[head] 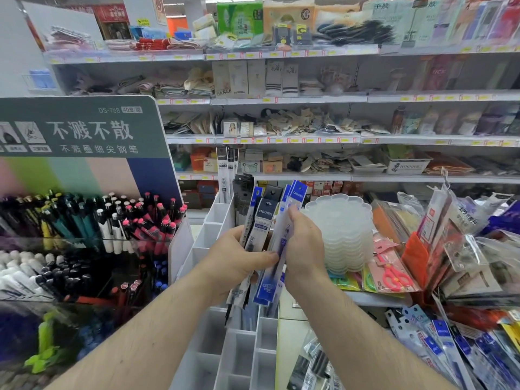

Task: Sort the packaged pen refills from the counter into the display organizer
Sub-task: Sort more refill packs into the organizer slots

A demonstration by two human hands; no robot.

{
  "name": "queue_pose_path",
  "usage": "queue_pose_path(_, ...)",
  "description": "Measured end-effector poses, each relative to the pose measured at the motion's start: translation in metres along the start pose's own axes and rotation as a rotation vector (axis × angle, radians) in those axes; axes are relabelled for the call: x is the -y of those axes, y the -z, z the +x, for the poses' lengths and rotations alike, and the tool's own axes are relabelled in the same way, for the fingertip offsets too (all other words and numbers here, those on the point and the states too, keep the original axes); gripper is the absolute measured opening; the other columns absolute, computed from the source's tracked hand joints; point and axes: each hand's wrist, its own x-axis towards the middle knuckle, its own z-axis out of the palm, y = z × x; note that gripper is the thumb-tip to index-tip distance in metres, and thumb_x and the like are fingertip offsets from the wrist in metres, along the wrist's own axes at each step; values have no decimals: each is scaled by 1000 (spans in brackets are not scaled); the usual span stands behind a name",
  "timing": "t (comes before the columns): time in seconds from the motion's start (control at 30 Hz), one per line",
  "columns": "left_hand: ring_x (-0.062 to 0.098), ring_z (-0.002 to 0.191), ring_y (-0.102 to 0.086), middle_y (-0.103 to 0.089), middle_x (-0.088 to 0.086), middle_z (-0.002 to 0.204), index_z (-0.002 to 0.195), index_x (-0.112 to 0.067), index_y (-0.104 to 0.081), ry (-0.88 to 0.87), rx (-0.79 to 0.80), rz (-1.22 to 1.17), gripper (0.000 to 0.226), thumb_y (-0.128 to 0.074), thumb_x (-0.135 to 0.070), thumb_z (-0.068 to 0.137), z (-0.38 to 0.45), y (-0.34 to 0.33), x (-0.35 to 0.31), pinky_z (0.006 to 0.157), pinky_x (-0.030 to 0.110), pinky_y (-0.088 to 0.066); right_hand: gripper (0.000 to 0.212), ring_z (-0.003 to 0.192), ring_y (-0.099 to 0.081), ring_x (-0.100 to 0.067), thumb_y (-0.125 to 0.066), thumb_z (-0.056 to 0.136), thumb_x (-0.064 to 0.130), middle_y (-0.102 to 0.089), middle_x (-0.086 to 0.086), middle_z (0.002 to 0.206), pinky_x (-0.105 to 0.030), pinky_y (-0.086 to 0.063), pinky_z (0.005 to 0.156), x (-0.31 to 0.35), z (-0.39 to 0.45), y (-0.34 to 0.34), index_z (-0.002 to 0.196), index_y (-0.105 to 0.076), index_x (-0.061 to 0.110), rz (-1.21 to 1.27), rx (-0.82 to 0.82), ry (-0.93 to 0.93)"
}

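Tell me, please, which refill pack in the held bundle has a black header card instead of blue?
The black-topped pack, second from the left of the fan between the left hand and right hand; its neighbours carry blue headers.

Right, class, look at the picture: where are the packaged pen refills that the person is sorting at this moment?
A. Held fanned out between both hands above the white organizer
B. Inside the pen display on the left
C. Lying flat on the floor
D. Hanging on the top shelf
A: the left hand and right hand both grip the pen refills over the white organizer.
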Motion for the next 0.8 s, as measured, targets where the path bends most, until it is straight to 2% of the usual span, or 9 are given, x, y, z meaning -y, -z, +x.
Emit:
queue_pose_path(0.03, 12, 55, -63, -70, 2, 69, 97, -7, -67, 2, -16, -7, 21, -72, 5, 82, 0, 0, -1, 44, 24, -43, 24, 68, -70, -20, -46, 103, 19, -71, -4, 72, -33, -58, 55, 5, -1, 3, 89, -63, 7, -4, 52, -14)
queue_pose_path(0.1, 13, 61, -66, -72, 3, 75, 99, -9, -67, -11, -62, -48, 18, -71, 0, 84, 0, 2, -5, 45, 24, -45, 16, 62, -66, -18, -50, 99, 10, -66, -7, 71, -29, -53, 53, 15, 0, 14, 88, -60, 6, -44, 117, -20)
queue_pose_path(0.2, 13, 65, -68, -70, 2, 77, 94, -13, -65, -77, -227, -219, 12, -67, -3, 88, 2, 8, -11, 43, 22, -44, 20, 51, -44, -9, -53, 98, 8, -52, -1, 63, -19, -39, 48, 30, 18, 41, 79, -57, 7, -56, -13, 38)
queue_pose_path(0.23, 13, 63, -68, -69, 1, 73, 93, -13, -64, -90, -276, -289, 12, -65, -1, 89, 2, 11, -13, 42, 22, -44, 20, 50, -42, -8, -55, 98, 9, -52, -1, 62, -18, -38, 47, 35, 25, 49, 78, -58, 9, -78, -72, 72)
queue_pose_path(0.33, 13, 55, -61, -64, -1, 63, 93, -12, -62, -109, -332, -388, 13, -61, 1, 91, 3, 14, -14, 41, 21, -42, 13, 56, -54, -10, -61, 97, 13, -62, -4, 71, -22, -50, 54, 38, 46, 60, 84, -63, 12, -284, -158, 144)
queue_pose_path(0.43, 12, 50, -55, -60, 0, 63, 92, -12, -62, -113, -345, -402, 14, -60, 2, 92, 4, 14, -14, 40, 22, -41, 11, 58, -62, -6, -67, 93, 11, -68, -5, 75, -19, -54, 56, 26, 61, 52, 82, -67, 14, -431, -70, 169)
queue_pose_path(0.5, 11, 48, -53, -58, 1, 63, 91, -12, -61, -117, -342, -404, 15, -59, 3, 92, 4, 14, -13, 40, 22, -41, 13, 61, -63, -9, -70, 91, 10, -69, -4, 74, -23, -57, 61, 16, 74, 43, 79, -68, 15, -515, -9, 180)
queue_pose_path(0.63, 11, 47, -52, -57, 1, 61, 90, -12, -61, -141, -325, -373, 16, -60, 4, 91, 5, 12, -11, 40, 22, -41, 20, 66, -66, -15, -72, 89, 12, -70, 1, 73, -40, -61, 76, -7, 99, 26, 73, -69, 24, -676, 115, 162)
queue_pose_path(0.8, 11, 48, -53, -58, 0, 61, 89, -13, -61, -155, -318, -342, 15, -62, 2, 89, 6, 11, -10, 41, 22, -42, 14, 70, -73, -17, -69, 89, 27, -74, 3, 72, -47, -61, 78, -37, 120, 17, 77, -72, 20, -904, 222, 62)
